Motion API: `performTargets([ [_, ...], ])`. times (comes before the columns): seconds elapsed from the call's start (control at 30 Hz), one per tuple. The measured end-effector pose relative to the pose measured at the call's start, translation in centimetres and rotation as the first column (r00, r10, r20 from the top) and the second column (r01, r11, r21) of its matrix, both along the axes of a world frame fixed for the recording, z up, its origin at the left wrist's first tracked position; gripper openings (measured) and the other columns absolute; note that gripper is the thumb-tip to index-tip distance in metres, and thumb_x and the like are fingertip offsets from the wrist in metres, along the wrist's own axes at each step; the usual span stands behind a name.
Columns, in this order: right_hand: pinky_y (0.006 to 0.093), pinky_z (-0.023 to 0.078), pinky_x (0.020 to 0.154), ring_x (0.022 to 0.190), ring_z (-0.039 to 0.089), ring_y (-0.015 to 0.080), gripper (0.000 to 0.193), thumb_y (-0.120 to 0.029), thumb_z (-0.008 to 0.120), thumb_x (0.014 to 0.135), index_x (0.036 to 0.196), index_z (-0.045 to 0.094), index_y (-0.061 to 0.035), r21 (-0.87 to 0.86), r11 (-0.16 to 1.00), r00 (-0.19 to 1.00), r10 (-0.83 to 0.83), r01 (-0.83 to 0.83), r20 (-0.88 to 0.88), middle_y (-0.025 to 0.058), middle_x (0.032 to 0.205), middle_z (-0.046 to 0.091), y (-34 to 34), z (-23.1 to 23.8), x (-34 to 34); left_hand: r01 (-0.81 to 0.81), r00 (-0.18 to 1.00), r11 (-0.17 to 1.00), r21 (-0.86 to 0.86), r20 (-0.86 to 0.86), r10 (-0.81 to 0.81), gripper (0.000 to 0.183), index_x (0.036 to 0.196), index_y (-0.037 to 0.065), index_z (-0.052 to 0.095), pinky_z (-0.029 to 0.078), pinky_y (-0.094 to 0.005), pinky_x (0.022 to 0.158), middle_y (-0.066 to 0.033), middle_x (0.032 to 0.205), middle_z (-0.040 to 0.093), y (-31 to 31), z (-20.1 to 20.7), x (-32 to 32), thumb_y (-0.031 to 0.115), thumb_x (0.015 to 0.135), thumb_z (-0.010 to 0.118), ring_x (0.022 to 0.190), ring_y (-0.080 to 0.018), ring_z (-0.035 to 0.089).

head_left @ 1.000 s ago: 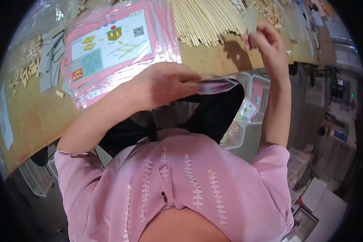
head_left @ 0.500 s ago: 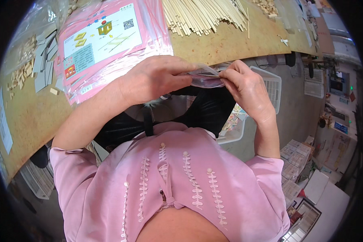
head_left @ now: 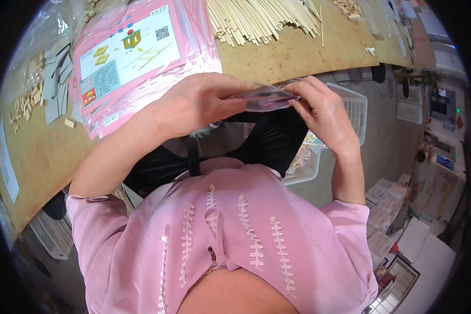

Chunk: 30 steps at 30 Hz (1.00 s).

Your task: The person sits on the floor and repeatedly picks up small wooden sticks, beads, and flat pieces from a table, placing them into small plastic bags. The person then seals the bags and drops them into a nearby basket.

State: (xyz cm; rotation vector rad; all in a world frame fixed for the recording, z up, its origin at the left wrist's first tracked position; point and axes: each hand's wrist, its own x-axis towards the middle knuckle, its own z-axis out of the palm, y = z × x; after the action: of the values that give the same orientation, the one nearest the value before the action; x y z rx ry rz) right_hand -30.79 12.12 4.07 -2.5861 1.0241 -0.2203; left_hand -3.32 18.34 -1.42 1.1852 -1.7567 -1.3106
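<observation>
Between my two hands is a clear plastic bag with pinkish edges, held up at the table's front edge. My left hand grips its left end, fingers closed over the film. At the other end my right hand pinches the bag's edge between thumb and fingers. The bag's mouth looks parted, and what lies inside it is hard to make out. To the left, close by my left hand, a stack of pink printed bags lies on the table.
A fan of thin wooden sticks lies at the back of the table. Small wooden blocks and grey strips are scattered at the left. Below the table's right edge stands a white plastic basket beside a bin of colourful pieces.
My right hand has shifted slightly right, and the bag between my hands is spread a little wider. My left hand keeps its grip.
</observation>
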Motion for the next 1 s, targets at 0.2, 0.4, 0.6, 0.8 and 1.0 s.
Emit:
performTargets([
  [0.2,0.0427,0.056,0.076,0.088,0.070,0.0365,0.012,-0.006,0.071,0.092,0.104,0.073,-0.0037,0.010,0.995,0.977,-0.102,0.102,0.186,0.0167,0.094,0.069,-1.3,-1.2,-0.4,0.217,0.965,0.640,-0.737,0.260,-0.028,0.014,0.090,0.001,0.069,0.062,-0.0401,0.074,-0.0190,0.119,0.073,-1.0,-2.8,0.6,0.009,0.078,0.072,0.097,-0.0327,0.073],
  [0.4,0.0311,0.054,0.071,0.077,0.070,0.0194,0.014,-0.012,0.068,0.096,0.100,0.075,-0.0009,0.013,0.875,0.839,-0.468,0.483,0.278,0.0108,0.084,0.073,-12.1,-4.7,-3.7,0.225,0.965,0.577,-0.785,0.261,-0.021,0.016,0.093,0.001,0.068,0.063,-0.0392,0.072,-0.0184,0.121,0.071,-1.7,-2.2,0.7,0.008,0.080,0.074,0.098,-0.0314,0.073],
  [0.6,0.0364,0.056,0.075,0.081,0.074,0.0227,0.021,-0.022,0.071,0.092,0.099,0.077,-0.0037,-0.144,0.730,0.743,-0.644,0.668,0.183,0.0132,0.087,0.077,-26.1,-8.7,-6.5,0.267,0.952,0.638,-0.722,0.302,-0.057,0.018,0.092,-0.001,0.068,0.064,-0.0382,0.076,-0.0187,0.119,0.071,-1.9,-2.4,0.9,0.007,0.078,0.074,0.097,-0.0307,0.074],
  [0.8,0.0420,0.058,0.086,0.093,0.076,0.0305,0.034,-0.030,0.074,0.087,0.111,0.078,-0.0058,-0.287,0.684,0.741,-0.637,0.671,0.212,0.0157,0.097,0.079,-35.3,-9.1,-6.6,0.183,0.976,0.707,-0.683,0.211,-0.049,0.021,0.096,-0.004,0.071,0.063,-0.0398,0.076,-0.0174,0.113,0.072,-1.7,-2.0,0.8,0.007,0.079,0.076,0.093,-0.0312,0.074],
  [1.0,0.0452,0.056,0.094,0.107,0.073,0.0388,0.068,-0.051,0.073,0.083,0.126,0.071,0.0015,-0.333,0.628,0.691,-0.714,0.704,0.115,0.0239,0.112,0.076,-38.1,-7.9,-3.1,0.194,0.976,0.809,-0.555,0.192,-0.103,0.028,0.108,-0.006,0.070,0.061,-0.0421,0.081,-0.0170,0.114,0.071,-1.7,-2.0,1.5,0.011,0.086,0.075,0.097,-0.0328,0.072],
])
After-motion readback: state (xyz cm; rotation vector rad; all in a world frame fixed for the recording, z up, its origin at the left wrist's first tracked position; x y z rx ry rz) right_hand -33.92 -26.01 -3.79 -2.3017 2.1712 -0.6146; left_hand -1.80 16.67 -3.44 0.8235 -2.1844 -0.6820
